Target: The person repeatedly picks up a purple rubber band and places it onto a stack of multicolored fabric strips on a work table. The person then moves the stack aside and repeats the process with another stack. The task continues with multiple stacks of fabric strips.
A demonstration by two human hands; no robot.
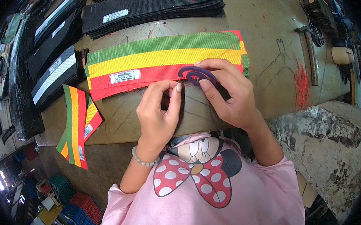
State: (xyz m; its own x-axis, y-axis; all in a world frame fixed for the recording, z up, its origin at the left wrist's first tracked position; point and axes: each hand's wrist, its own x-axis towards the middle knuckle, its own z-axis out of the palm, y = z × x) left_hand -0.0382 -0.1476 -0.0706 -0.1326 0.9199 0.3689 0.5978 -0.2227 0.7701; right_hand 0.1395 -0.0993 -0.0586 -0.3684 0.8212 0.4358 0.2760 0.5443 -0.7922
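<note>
My right hand point(225, 94) pinches a small purple roll of tape point(196, 75) between thumb and fingers, just above the table's front edge. My left hand point(160, 109) is closed beside it, fingertips pinched together right by the roll; what they hold is too small to tell. Behind both hands lies a stack of green, yellow and red striped fabric strips point(164, 59) with a white label on the top one.
Two striped strips point(77, 124) hang over the worn brown table's point(266, 18) left front edge. Black strip stacks point(152, 5) lie at the back and more black strips with white bands point(54, 73) at the left. A hammer point(308, 53) and red threads point(300, 83) sit at the right.
</note>
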